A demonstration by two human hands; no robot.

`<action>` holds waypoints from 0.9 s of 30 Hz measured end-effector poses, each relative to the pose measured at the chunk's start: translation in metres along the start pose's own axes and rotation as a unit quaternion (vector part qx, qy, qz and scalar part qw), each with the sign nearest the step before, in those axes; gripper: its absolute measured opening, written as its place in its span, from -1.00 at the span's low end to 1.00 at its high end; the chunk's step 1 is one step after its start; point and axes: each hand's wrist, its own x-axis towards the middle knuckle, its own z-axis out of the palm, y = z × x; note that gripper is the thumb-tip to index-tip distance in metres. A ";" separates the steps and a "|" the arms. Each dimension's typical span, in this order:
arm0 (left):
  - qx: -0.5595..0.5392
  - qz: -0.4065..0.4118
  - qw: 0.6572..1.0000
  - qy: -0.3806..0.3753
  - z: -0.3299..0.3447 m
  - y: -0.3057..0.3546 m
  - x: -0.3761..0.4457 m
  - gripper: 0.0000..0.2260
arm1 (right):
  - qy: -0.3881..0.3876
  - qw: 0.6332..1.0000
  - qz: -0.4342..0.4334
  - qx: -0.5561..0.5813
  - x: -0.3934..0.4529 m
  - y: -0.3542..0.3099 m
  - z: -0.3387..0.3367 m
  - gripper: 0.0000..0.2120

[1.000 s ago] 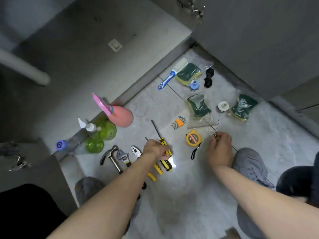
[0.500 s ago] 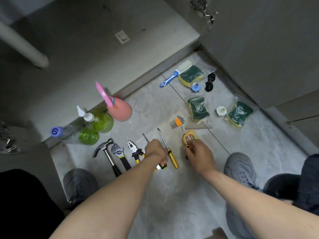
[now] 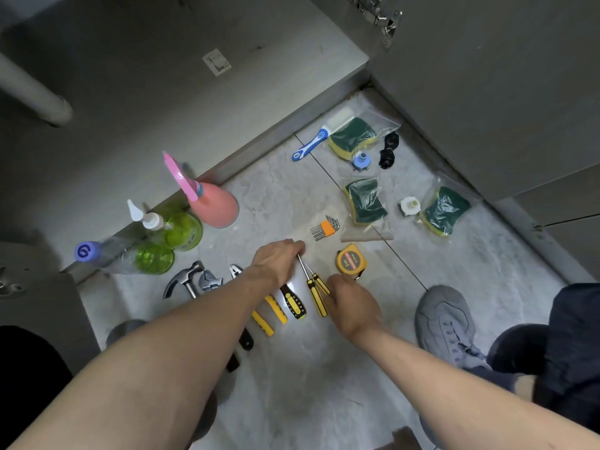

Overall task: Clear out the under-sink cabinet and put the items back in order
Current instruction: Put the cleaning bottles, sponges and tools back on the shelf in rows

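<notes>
Head view: 2 slim yellow-handled screwdrivers (image 3: 316,292) with thin steel shafts lie just left of the round yellow tape measure (image 3: 351,262) on mottled grey tile. Left hand (image 3: 276,263) curls over their tips; right hand (image 3: 349,302) pinches the ribbed handles.

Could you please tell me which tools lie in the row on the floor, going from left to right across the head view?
Silver-headed claw hammer → steel adjustable wrench → yellow-handled pliers → black-and-yellow-handled screwdriver → two slim yellow-handled screwdrivers → round yellow tape measure.
</notes>
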 end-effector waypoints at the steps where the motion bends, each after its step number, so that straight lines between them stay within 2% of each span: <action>1: 0.011 0.005 1.000 -0.003 -0.002 -0.003 0.002 -0.77 | 0.001 1.000 0.004 0.003 -0.002 0.002 0.001 -0.91; 5: -0.019 -0.015 0.999 -0.022 -0.010 -0.016 0.010 -0.87 | 0.018 0.999 0.009 0.031 -0.004 0.004 -0.003 -0.86; 9: -0.153 -0.053 0.987 -0.015 -0.012 -0.022 0.013 -0.89 | 0.052 0.997 0.020 0.057 0.002 0.008 -0.019 -0.87; 11: -0.184 -0.065 0.981 -0.005 -0.013 -0.021 0.013 -0.90 | 0.073 0.995 0.021 0.058 0.009 0.011 -0.029 -0.86; 13: -0.139 -0.062 0.988 -0.017 -0.017 -0.017 0.014 -0.93 | 0.093 0.993 0.030 0.066 0.016 0.017 -0.040 -0.82; 18: 0.000 -0.027 1.000 -0.009 -0.017 -0.016 0.015 -0.82 | 0.171 0.976 0.095 0.097 0.036 0.043 -0.064 -0.83; 22: 0.038 0.003 0.999 0.012 -0.014 -0.018 0.015 -0.81 | 0.205 0.966 0.126 0.091 0.049 0.061 -0.080 -0.83; 25: 0.028 0.008 0.999 0.021 -0.012 -0.021 0.010 -0.79 | 0.222 0.965 0.105 0.093 0.051 0.057 -0.081 -0.85; 27: 0.016 0.010 0.999 0.040 -0.009 -0.023 0.005 -0.77 | 0.204 0.974 0.046 0.086 0.047 0.044 -0.075 -0.85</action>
